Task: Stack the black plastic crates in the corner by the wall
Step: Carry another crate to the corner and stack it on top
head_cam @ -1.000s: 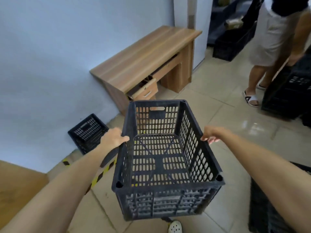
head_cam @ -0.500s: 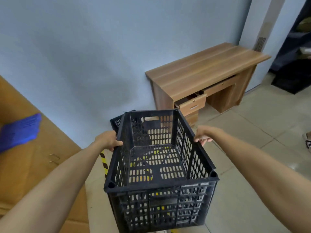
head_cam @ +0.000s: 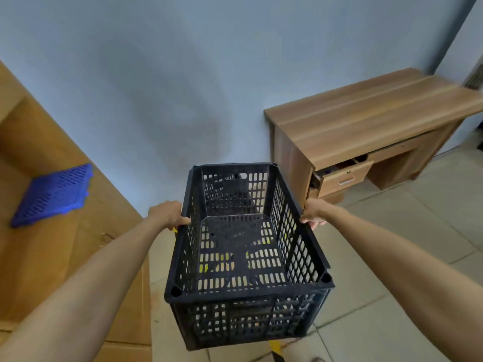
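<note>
A black perforated plastic crate (head_cam: 245,288) hangs in front of me, held above the floor with its open top facing up and nothing inside. My left hand (head_cam: 167,214) grips its left rim and my right hand (head_cam: 313,212) grips its right rim, both about halfway along the long sides. Through the far wall's holes a dark shape shows near the wall; I cannot tell whether it is the crate that stood on the floor there. Yellow and black floor tape shows through the crate's bottom.
A wooden desk (head_cam: 371,118) with a half-open drawer (head_cam: 342,176) stands against the blue wall to the right. Large cardboard boxes (head_cam: 52,257) fill the left, with a blue plastic grid panel (head_cam: 55,194) lying on top. Tiled floor (head_cam: 418,231) extends to the right.
The view has turned left and closer to the wall. The crate, still in both hands, has come nearer the wall and now hides the crate on the floor. The other person is out of view.
</note>
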{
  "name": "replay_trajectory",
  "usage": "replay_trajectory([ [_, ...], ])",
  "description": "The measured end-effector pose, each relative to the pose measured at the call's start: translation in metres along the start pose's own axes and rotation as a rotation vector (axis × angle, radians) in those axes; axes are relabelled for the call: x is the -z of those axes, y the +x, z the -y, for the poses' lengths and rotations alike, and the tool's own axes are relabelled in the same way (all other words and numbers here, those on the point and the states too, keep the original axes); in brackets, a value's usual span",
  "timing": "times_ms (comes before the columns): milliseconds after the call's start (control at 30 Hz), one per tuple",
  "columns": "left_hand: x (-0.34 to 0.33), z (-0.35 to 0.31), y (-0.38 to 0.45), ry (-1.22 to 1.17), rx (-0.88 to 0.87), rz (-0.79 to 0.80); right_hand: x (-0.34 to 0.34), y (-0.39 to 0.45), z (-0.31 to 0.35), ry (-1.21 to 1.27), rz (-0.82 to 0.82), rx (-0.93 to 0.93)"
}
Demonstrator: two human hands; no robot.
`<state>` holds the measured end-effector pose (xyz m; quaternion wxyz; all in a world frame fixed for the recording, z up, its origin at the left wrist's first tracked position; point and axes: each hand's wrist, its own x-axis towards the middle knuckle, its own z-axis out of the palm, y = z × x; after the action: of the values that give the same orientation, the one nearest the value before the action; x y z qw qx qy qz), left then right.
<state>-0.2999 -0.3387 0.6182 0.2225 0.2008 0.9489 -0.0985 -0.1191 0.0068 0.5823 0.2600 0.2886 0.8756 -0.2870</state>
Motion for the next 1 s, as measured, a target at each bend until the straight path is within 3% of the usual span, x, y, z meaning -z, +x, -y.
replay_trajectory([
  [733, 0.046, 0.027, 0.264, -0.055, 0.167, 0.073, 0.106, 0.299, 0.106, -0.09, 0.147, 0.03],
  [1000, 0.065, 0.069, 0.37, 0.015, 0.09, 0.171, 0.106, 0.384, 0.158, -0.191, 0.152, 0.023],
])
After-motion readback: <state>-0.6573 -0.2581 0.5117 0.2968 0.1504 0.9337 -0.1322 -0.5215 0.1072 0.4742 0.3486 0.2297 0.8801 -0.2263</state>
